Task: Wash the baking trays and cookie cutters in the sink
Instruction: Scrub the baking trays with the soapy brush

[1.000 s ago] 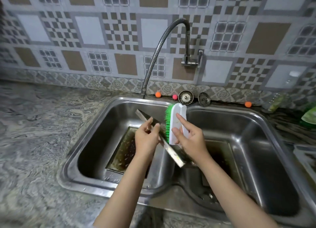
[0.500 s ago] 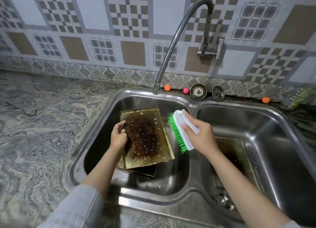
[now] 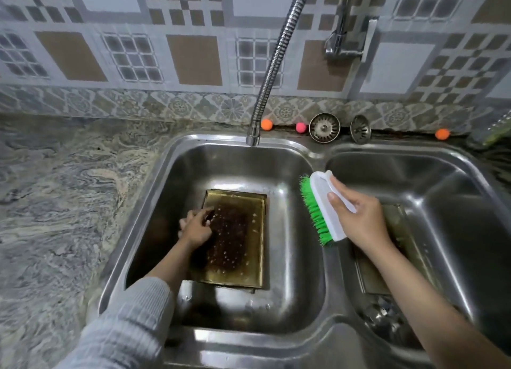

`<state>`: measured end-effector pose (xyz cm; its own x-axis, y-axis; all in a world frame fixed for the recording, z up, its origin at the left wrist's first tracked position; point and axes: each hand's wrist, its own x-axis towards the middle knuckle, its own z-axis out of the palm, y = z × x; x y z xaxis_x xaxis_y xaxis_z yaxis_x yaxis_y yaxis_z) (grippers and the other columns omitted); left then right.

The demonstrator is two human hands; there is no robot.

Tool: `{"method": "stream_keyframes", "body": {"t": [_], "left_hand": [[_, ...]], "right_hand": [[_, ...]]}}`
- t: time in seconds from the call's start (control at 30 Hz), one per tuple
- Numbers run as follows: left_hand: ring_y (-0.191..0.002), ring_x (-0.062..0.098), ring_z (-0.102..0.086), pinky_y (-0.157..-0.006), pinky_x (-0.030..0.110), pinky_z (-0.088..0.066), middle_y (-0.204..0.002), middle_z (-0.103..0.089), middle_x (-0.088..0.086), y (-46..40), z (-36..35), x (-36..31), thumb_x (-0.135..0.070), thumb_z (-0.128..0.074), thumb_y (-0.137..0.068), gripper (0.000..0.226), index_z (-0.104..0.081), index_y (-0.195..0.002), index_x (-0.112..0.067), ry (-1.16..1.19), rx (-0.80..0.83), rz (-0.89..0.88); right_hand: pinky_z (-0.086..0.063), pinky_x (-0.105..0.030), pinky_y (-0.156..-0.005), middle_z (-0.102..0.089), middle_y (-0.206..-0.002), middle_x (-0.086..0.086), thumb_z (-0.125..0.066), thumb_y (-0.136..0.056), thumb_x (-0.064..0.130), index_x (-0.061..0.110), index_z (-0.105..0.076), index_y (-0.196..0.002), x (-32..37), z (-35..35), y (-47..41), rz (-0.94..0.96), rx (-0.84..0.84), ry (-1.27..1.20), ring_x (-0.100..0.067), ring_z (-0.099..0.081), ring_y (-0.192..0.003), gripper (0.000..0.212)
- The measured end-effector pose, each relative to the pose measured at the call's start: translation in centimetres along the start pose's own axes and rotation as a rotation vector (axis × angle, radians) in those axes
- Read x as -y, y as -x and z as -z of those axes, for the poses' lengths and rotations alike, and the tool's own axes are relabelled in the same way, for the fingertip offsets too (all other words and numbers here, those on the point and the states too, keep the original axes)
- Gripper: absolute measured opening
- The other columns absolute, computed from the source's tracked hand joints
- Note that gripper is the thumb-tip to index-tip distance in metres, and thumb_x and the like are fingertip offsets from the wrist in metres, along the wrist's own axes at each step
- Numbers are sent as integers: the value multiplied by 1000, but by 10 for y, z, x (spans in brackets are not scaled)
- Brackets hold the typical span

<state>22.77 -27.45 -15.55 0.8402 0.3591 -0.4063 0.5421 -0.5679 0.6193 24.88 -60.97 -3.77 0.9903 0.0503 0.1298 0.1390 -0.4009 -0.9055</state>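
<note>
**A:** Start with your right hand (image 3: 359,219). What has it got?

**B:** Your fingers and thumb are wrapped round the white back of the scrub brush (image 3: 325,207), green bristles facing left. It hangs over the divider between the two basins and touches no tray.

**A:** And your left hand (image 3: 195,226)?

**B:** Down in the left basin (image 3: 301,230), at the left edge of the baking tray (image 3: 253,225). The fingertips rest on the burnt patch. Whether the thumb is hooked under the rim I cannot tell, so I won't call it a firm grip.

**A:** What changed just now?

**B:** A second ago you held that tray up on edge between both hands, with the brush at it. Half a second ago it was tipped face-up, one end raised. Now it lies flat on the basin floor, dirty side up, seemingly on top of another tray whose edge shows beneath it.

**A:** So where does that leave you?

**B:** Early, I'd judge. The crust is all there and no water runs from the faucet (image 3: 253,136). A second tray (image 3: 398,247) waits in the right basin, with small metal pieces, possibly cutters, near its front corner. With the tray laid flat and steadied, you look set to bring the brush across and scrub.
</note>
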Motion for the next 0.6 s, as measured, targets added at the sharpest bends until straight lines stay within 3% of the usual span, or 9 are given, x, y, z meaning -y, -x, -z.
{"method": "stream_keyframes", "body": {"t": [0.07,0.13,0.27,0.37,0.47,0.53,0.6], "left_hand": [[-134,35,-19,-112,44,-20,-149,-14,10,4,-1,-14,-20,-49,-94,47,-41,-139,-33,-154,-73,-18],[-135,36,-19,-113,48,-20,-149,-14,12,12,-6,-36,-25,-53,-94,46,-40,-138,-26,-155,-149,-100],[-131,31,-29,-112,44,-27,-138,-32,13,48,-37,-110,-23,-58,-91,41,-50,-131,-17,80,-221,-373],[-112,23,-53,-99,38,-44,-119,-56,9,83,-78,-179,-20,-61,-90,30,-58,-119,-12,347,-248,-472],[-91,19,-60,-82,23,-47,-100,-66,10,112,-137,-233,-15,-60,-90,20,-61,-108,-5,498,-74,-404],[-96,23,-62,-82,23,-46,-101,-66,11,119,-185,-253,-17,-61,-90,22,-61,-108,-4,380,86,-327],[-109,28,-60,-92,29,-47,-113,-64,11,118,-228,-255,-20,-61,-88,31,-59,-115,-7,208,233,-255]], "right_hand": [[-33,5,-80,-55,-119,18,-61,-92,20,25,-59,-126,-2,11,2,-12,-35,7,15,-48,-105,35],[-35,5,-75,-57,-114,18,-61,-91,21,27,-59,-125,-4,26,5,-34,-88,18,10,-52,-102,35],[-37,0,-77,-59,-114,18,-62,-91,24,30,-60,-124,-17,67,11,-67,-168,31,2,-55,-104,34],[-40,-11,-79,-59,-112,17,-63,-90,24,29,-61,-123,-30,108,19,-108,-240,47,-1,-56,-104,34],[-41,-10,-79,-62,-117,10,-64,-89,22,23,-63,-122,-41,154,26,-114,-307,101,-4,-57,-104,33],[-40,-6,-74,-63,-119,9,-64,-89,22,23,-64,-121,-48,186,29,-121,-337,144,-2,-56,-105,32],[-38,-8,-73,-62,-115,12,-64,-89,23,25,-64,-120,-54,217,32,-131,-354,174,-1,-55,-104,31]]}}
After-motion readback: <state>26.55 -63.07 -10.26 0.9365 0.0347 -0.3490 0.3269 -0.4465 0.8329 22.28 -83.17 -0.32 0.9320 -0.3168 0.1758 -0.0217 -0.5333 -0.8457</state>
